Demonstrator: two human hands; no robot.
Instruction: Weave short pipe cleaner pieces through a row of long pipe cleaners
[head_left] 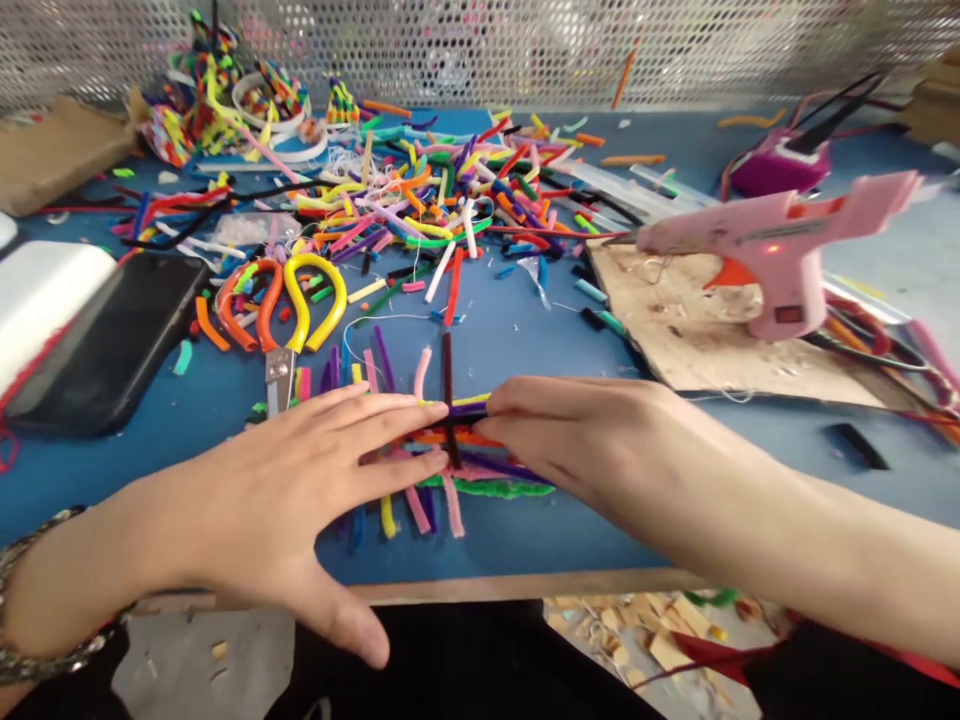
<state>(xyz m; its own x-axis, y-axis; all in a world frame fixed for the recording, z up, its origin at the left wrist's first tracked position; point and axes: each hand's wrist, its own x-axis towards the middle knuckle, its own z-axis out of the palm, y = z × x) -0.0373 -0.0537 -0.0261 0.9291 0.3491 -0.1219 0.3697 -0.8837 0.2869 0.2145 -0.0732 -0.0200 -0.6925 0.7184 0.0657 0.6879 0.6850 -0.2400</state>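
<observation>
Short coloured pipe cleaners lie crossed in a woven patch on the table in front of me. My left hand [300, 465] rests over the left side of this patch, palm down, with fingers spread and thumb out. Its fingertips touch near an upright dark brown pipe cleaner [448, 370]. My right hand [600, 430] is closed, thumb and fingers pinched at a black pipe cleaner [469, 420] running across the patch. Its gripped end is hidden by the fingers. A green pipe cleaner [502, 488] forms the near edge, with pink pieces [454, 508] sticking out below.
Scissors [283, 310] with orange and yellow handles lie beyond my left hand, beside a black phone [109, 345]. A pink glue gun [772, 245], its red light on, stands on cardboard [690, 350] at right. Cut pipe cleaners [427, 195] are heaped before a perforated metal screen [480, 50].
</observation>
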